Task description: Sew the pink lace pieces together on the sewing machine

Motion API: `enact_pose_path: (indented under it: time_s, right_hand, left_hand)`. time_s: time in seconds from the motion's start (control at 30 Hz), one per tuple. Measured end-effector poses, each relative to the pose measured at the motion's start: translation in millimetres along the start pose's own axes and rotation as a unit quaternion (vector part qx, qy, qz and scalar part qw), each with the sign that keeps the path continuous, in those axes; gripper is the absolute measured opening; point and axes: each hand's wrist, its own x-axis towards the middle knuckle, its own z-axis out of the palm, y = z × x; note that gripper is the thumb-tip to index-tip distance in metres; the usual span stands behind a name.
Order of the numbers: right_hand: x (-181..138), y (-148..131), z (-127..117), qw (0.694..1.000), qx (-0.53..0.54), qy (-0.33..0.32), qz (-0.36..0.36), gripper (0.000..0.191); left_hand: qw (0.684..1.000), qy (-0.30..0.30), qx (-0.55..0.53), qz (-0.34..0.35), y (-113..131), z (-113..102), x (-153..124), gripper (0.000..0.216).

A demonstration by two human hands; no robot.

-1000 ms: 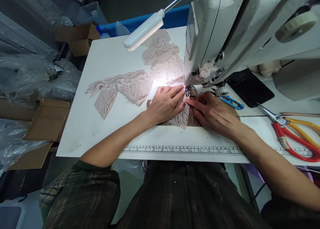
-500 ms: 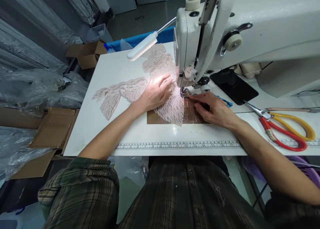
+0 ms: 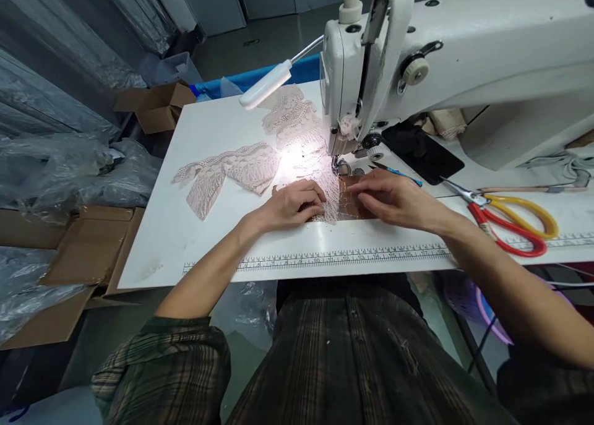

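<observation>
Pale pink lace fabric (image 3: 331,196) lies under the needle area of a white sewing machine (image 3: 341,91), its pieces spreading left and back over the table. My left hand (image 3: 299,203) rests at the lace's front left part, fingers curled and fingertips gripping its edge. To the right of the lace, my right hand (image 3: 394,197) hovers low over a brown plate (image 3: 350,211); its index finger stretches toward the lace, apart from the thumb, and nothing shows between them. Loose threads lie on the plate. The presser foot (image 3: 335,164) is just beyond both hands.
Red-and-yellow scissors (image 3: 505,218), blue-handled snips (image 3: 399,174) and a black phone (image 3: 422,156) lie at right. A lit lamp (image 3: 266,85) hangs over the lace. A printed ruler (image 3: 325,259) runs along the table's front edge. Cardboard boxes (image 3: 88,242) stand at left.
My left hand has slid toward me, from on top of the lace to its front left edge, its fingers now curled. My right hand has drawn slightly back from the presser foot.
</observation>
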Motion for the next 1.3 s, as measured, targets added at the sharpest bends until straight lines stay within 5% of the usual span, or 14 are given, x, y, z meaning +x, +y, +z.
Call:
enact_pose_path:
  time_s: [0.27,0.5,0.7,0.8,0.97,1.3]
  right_hand:
    - [3,-20,22,0.997,0.029,-0.051,-0.057,0.020]
    - [6,-17,34,0.998,-0.018,-0.060,-0.014,0.023]
    - [6,-13,40,0.999,0.025,0.000,-0.022,0.019]
    - [-1,-14,36,0.998,0.045,0.044,-0.022,0.017]
    - [-20,-18,39,0.990,-0.124,0.024,-0.065,0.032]
    - [-32,-29,47,0.973,-0.224,-0.012,-0.048,0.033]
  left_hand:
    - [1.000,-0.005,0.007,-0.010,1,2,0,0.018]
    - [1.000,0.012,-0.009,-0.028,7,2,1,0.025]
    - [0.991,0.098,0.046,0.084,-3,11,0,0.027]
    - [0.980,0.138,0.083,0.120,-3,15,0,0.012]
    - [0.972,0.201,0.077,0.099,5,13,1,0.009]
    - [0.974,0.112,0.138,0.138,1,19,3,0.007]
